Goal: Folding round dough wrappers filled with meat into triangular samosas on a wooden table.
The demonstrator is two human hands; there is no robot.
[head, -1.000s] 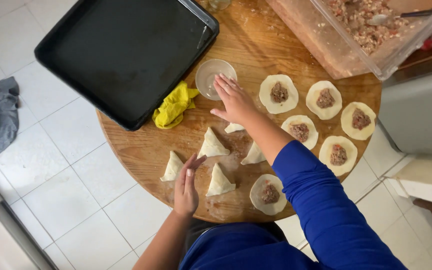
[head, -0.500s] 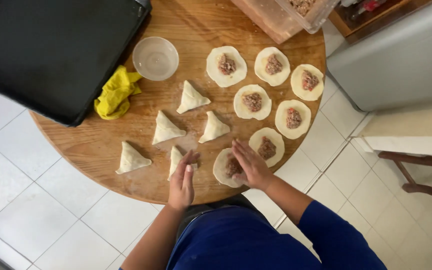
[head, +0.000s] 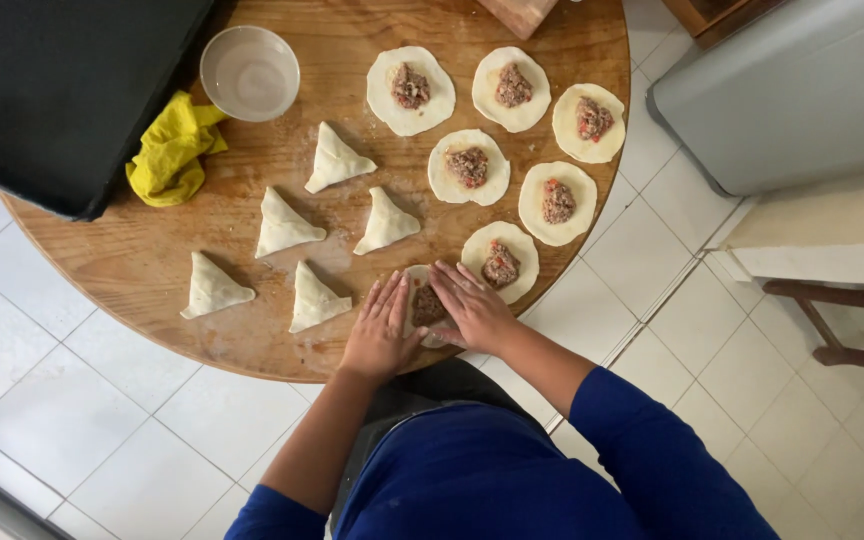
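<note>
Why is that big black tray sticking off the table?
The black baking tray overhangs the round wooden table's edge at upper left, with a crumpled yellow cloth beside it. Flour dusts the wood. Nothing else looks odd.

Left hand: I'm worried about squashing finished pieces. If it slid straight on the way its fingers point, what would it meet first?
The left hand points up the board. Probably the folded triangle pastry lies first in that line, with bare round wooden board between; exact line uncertain.

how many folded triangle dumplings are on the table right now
5. One near the bowl, two mid-table, one far left, one by the left hand. The tray may hide more.
</note>
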